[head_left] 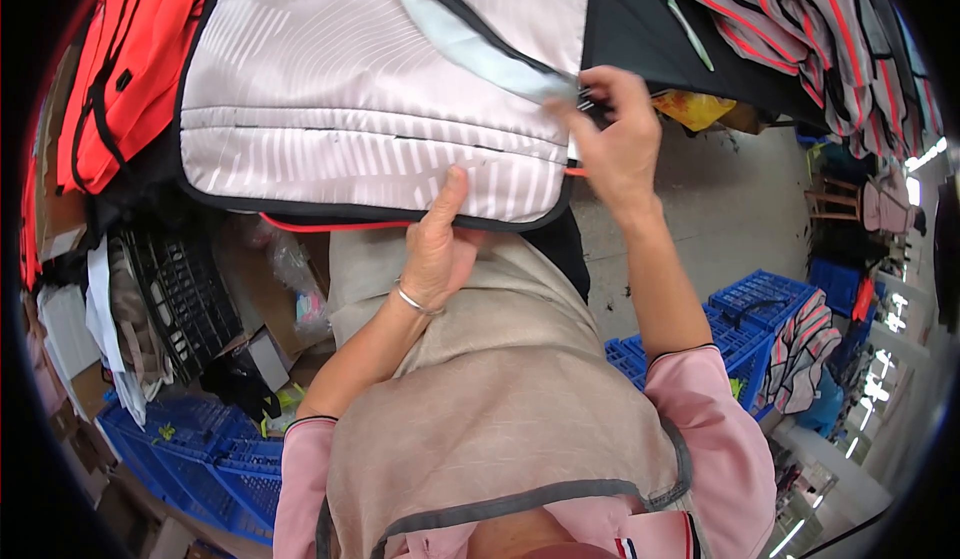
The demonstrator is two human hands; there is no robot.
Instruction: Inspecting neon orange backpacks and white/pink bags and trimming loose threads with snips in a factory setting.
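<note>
A pale pink, patterned fabric panel (340,89) with black piping lies on the black worktable (640,29) in front of me, its near edge hanging over my lap. My left hand (437,244) grips that near edge from below, thumb pressed on top of the fabric; a silver bangle sits on the wrist. My right hand (612,137) pinches the panel's right corner, fingers closed on a black zipper part next to a light blue strip (470,49) that runs diagonally across the panel.
A stack of red-orange fabric pieces (120,69) lies at the left. Striped grey and red pieces (800,19) are piled at the upper right. Blue plastic crates (760,309) stand on the floor at right and lower left (200,449). A black crate (180,289) sits by my left knee.
</note>
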